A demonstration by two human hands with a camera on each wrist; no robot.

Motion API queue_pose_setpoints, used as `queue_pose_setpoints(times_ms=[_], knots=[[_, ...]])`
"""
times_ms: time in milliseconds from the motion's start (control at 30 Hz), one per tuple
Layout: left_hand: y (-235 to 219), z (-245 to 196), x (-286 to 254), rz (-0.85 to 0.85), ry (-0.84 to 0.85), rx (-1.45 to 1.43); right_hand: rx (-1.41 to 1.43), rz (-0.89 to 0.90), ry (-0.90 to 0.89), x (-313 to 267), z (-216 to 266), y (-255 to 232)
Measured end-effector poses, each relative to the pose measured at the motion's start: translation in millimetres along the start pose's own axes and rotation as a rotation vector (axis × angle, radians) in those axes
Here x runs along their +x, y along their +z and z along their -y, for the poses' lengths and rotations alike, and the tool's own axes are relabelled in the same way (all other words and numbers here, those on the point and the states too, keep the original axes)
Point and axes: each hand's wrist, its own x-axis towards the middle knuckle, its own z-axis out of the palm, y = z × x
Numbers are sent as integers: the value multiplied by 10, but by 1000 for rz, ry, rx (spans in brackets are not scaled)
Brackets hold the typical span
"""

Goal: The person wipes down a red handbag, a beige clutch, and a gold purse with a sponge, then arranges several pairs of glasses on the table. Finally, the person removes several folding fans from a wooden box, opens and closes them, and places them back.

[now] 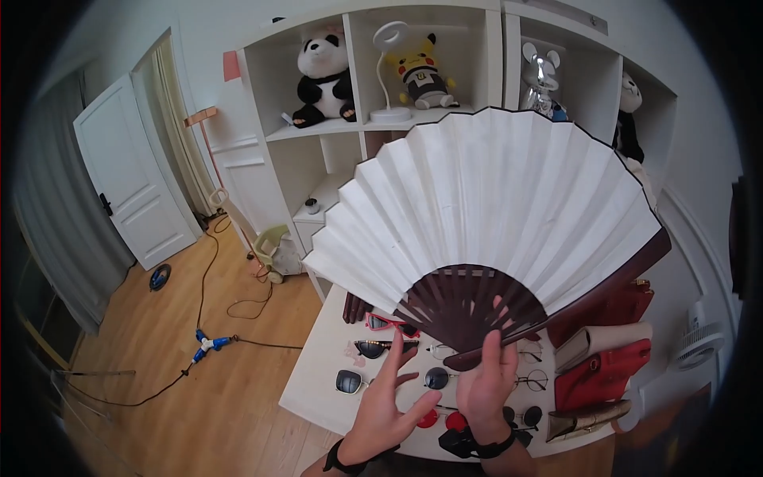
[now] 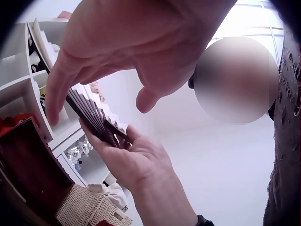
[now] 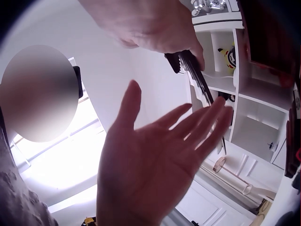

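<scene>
A large white folding fan (image 1: 485,191) with dark brown ribs is spread wide in front of the shelf in the head view. My right hand (image 1: 483,389) grips it at the narrow rib end, thumb against the dark guard. Beside the ribs, my left hand (image 1: 377,409) is held with its fingers extended and nothing in it. The left wrist view shows the ribs (image 2: 91,115) edge-on, rising from the right hand (image 2: 141,165). In the right wrist view the left palm (image 3: 150,165) faces up near the fan, fingers spread. Below the hands lie rows of glasses, including square sunglasses (image 1: 348,381).
On the white table (image 1: 306,389), several bags, among them a red bag (image 1: 602,374), stand at the right. Behind is a white shelf (image 1: 310,139) with a panda plush (image 1: 324,79) and a ring lamp (image 1: 389,71). Cables and a blue connector (image 1: 211,343) lie on the floor at left.
</scene>
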Motion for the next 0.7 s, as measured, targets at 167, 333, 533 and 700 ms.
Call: queue_pose_setpoints(times_ms=[167, 333, 533, 700], knots=[[21, 32, 182, -38, 60, 193, -182, 116, 144, -49, -133, 146], [-132, 153, 266, -85, 8, -41, -135, 354, 382, 45, -202, 326], [-276, 376, 194, -167, 1, -368, -659, 738, 177, 64, -279, 300], [-206, 225, 35, -356, -79, -527, -836, 888, 30, -59, -74, 262]])
